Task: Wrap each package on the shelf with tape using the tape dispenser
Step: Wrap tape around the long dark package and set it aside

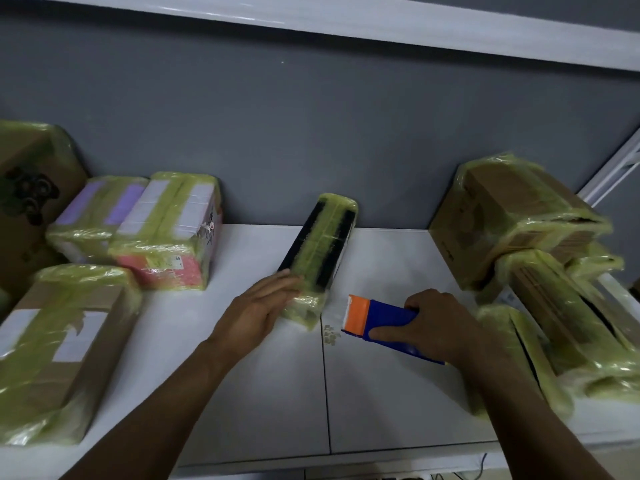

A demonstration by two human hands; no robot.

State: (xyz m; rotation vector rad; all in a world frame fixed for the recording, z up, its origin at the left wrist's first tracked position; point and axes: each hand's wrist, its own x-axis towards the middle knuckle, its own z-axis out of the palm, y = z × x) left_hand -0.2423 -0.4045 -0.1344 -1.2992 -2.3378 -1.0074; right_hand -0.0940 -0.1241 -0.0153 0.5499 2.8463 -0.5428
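Black package (318,244): is lying lengthwise in the middle of the white shelf (263,375), banded in yellowish tape, with its far end reaching toward the grey wall (311,133).
Left hand (258,308): is resting against the near left end of the black package, its fingers (284,282) lying straight and close together on the wrapping.
Right hand (434,323): is gripping the tape dispenser (384,318), fingers curling over its blue body and the thumb lying along the near side.
Tape dispenser: is sitting low over the shelf just right of the black package's near end, its orange head pointing toward it; whether they are touching cannot be told.
Left side: a pink package (166,233), a purple package (97,216) and a brown package (59,344) are sitting taped.
Right side: stacked packages (512,216) are leaning together, taped.
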